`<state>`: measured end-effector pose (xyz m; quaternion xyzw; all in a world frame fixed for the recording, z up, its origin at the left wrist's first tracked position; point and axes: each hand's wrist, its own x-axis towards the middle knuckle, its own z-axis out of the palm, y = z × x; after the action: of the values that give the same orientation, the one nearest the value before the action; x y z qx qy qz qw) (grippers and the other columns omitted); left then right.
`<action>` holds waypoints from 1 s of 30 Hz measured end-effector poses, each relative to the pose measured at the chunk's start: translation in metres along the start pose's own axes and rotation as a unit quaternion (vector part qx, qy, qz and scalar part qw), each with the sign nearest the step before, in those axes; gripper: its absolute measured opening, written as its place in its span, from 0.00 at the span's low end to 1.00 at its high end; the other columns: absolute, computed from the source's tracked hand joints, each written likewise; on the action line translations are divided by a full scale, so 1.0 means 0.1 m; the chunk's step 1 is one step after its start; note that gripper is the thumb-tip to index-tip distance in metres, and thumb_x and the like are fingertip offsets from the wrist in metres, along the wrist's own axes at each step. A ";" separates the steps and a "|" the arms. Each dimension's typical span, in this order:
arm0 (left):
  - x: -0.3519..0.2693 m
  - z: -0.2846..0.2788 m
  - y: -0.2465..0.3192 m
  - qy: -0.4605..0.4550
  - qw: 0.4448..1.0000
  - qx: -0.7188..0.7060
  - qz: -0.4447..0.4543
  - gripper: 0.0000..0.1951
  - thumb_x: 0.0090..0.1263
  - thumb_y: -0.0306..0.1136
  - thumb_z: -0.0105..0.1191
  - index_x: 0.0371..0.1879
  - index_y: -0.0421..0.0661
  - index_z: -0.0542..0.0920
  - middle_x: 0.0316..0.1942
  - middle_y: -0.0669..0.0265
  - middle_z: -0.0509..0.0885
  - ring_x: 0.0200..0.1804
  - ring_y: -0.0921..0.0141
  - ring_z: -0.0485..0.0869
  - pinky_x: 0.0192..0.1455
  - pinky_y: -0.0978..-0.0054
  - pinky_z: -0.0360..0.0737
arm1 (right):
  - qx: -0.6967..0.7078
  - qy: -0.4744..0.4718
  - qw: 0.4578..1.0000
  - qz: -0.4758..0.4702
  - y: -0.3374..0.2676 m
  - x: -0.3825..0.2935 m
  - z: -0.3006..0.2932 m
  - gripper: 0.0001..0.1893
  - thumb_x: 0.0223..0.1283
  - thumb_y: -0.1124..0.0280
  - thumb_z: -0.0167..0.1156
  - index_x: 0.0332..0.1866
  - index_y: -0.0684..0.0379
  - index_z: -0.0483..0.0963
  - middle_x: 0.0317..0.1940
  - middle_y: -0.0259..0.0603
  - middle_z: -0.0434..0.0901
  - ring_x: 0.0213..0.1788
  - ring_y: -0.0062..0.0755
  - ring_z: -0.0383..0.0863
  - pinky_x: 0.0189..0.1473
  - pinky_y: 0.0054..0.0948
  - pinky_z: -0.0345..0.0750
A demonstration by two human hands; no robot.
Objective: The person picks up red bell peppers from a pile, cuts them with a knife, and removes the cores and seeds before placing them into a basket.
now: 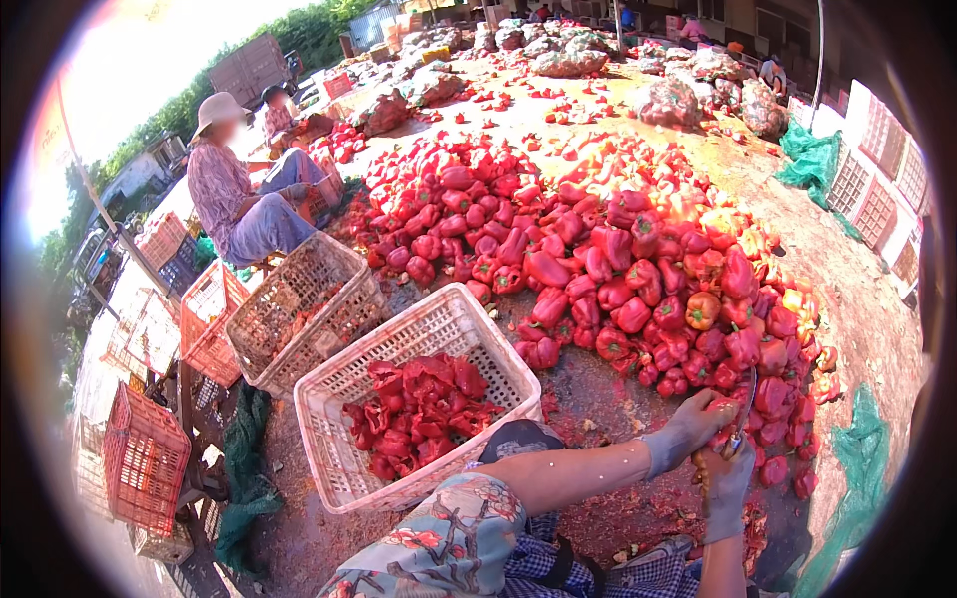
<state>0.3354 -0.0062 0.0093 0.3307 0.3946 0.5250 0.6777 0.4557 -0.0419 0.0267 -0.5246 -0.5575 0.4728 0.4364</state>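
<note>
My left hand (689,427), in a grey glove, reaches across to the right and grips a red bell pepper (722,408), partly hidden by the fingers. Close below it, my right hand (727,478), also gloved, is closed around the handle of a knife with a curved blade (751,392) pointing up beside the pepper. Both hands are at the near edge of a large pile of red bell peppers (549,265). To the left, by my knees, a white plastic crate (336,467) holds torn or cut red pepper pieces (426,411).
A second dirty crate (329,336) stands beyond the white one, and orange crates (146,456) line the left. Two people (247,187) sit at the pile's far left. Green netting (856,463) lies at right; filled mesh sacks (572,63) stand behind.
</note>
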 end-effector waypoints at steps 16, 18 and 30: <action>0.03 -0.15 0.04 -0.116 0.986 -0.103 0.063 0.17 0.76 0.44 0.47 0.54 0.43 0.72 0.49 0.71 0.77 0.53 0.79 0.72 0.58 0.78 0.72 | 0.022 0.009 1.000 -0.005 0.07 -0.05 -0.02 0.13 0.49 0.75 0.62 0.41 0.67 0.72 0.29 0.35 0.71 0.31 0.22 0.68 0.33 0.25 0.69; 0.03 -0.16 0.01 -0.071 0.993 -0.070 0.068 0.15 0.76 0.42 0.46 0.51 0.43 0.71 0.47 0.71 0.77 0.51 0.80 0.72 0.56 0.80 0.71 | -0.027 -0.009 1.000 -0.004 -0.06 -0.04 0.03 0.13 0.51 0.75 0.61 0.42 0.68 0.72 0.30 0.37 0.73 0.32 0.23 0.70 0.35 0.25 0.71; -0.12 -0.14 0.43 -0.094 0.974 -0.207 -0.001 0.15 0.76 0.50 0.43 0.40 0.51 0.74 0.32 0.79 0.73 0.33 0.82 0.71 0.33 0.83 0.71 | 0.232 0.000 0.968 0.096 -0.36 -0.10 -0.50 0.12 0.57 0.68 0.63 0.43 0.57 0.71 0.21 0.30 0.70 0.13 0.21 0.68 0.16 0.25 0.71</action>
<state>0.3014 -0.0074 0.0423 0.2304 0.2122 0.5614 0.7660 0.4988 -0.0485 0.0712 -0.4605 -0.3793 0.6287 0.4988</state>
